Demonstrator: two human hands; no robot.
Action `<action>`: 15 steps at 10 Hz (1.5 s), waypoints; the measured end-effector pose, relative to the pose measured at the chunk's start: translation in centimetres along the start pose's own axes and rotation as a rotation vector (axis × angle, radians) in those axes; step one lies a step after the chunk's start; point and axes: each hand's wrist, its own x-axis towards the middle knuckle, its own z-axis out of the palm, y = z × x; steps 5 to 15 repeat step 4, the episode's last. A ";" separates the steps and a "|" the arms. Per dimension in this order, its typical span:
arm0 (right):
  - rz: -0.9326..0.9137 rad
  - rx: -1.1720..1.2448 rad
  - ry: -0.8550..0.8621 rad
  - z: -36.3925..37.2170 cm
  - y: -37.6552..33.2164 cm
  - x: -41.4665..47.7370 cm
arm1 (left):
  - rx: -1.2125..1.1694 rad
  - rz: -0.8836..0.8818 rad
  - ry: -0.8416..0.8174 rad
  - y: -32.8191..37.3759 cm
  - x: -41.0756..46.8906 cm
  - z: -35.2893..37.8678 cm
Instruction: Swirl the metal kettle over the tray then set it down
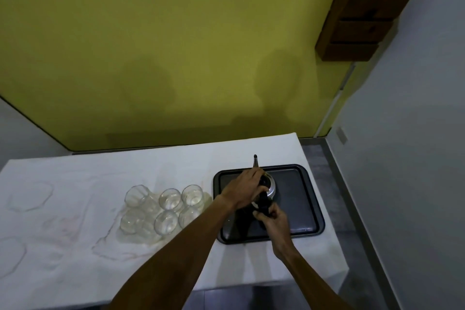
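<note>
Here, one metal kettle point(269, 187), one tray point(305, 199), six glasses point(163, 209), two hands gripping.

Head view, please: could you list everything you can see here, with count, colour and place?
Kettle: one, silver with black handle, over the tray's left half.
Tray: one, dark, right side of the table.
Glasses: six, clear, clustered left of the tray.
Table: one, white cloth, stained.
Shelf: one, brown wood, on the wall at upper right.
Wall: yellow-green, behind the table.
Left hand: on the kettle's top.
Right hand: grip on the black handle.
</note>
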 end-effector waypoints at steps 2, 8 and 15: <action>-0.085 -0.229 -0.100 -1.0 -0.4 -0.1 | -0.065 -0.069 -0.012 -0.4 0.1 0.5; -0.318 -0.706 0.103 -3.6 -2.8 -1.2 | -0.021 -0.099 0.026 -0.2 -0.7 -2.9; -0.318 -0.706 0.103 -3.6 -2.8 -1.2 | -0.021 -0.099 0.026 -0.2 -0.7 -2.9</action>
